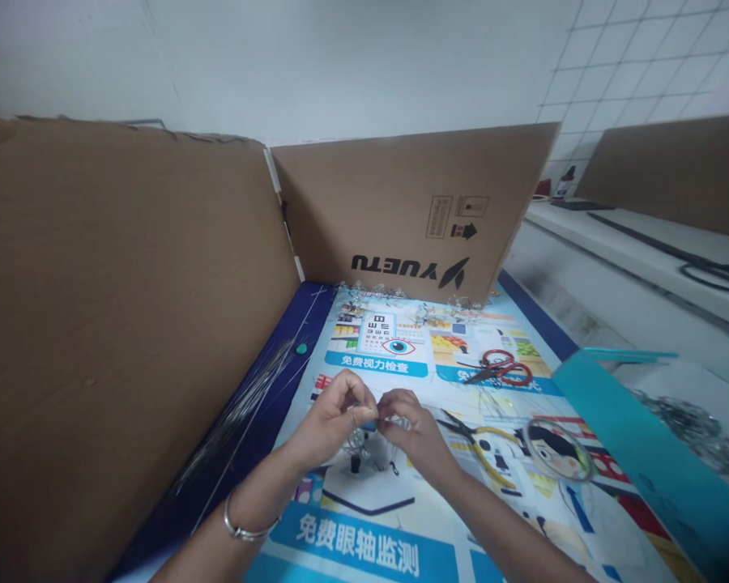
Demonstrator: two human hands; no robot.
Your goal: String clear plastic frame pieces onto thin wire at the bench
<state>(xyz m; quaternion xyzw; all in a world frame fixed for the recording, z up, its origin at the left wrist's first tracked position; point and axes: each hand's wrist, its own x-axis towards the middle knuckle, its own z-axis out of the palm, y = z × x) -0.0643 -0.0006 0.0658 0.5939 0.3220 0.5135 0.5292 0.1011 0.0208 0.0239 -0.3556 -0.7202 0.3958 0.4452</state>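
Note:
Over the printed sheet [377, 486], my left hand [331, 421] and my right hand [419, 437] meet with their fingertips pinched close together. Between and below the fingers hangs a tangled, silvery wire piece [357, 444], which both hands seem to hold. Its exact shape is partly hidden by the fingers and too fine to make out. A silver bangle circles my left wrist. To the right of my right hand lie pliers [492, 457] with yellow handles and a clear round ring [559, 449], a roll or dish. Red-handled scissors [501, 368] rest farther back.
A bundle of thin wires [243, 409] lies left, near a small green object [301, 349]. Cardboard panels [127, 283] wall the left and back. Shiny wire pieces [425, 310] line the back edge. A turquoise box [637, 453] at right holds more silvery pieces [686, 425].

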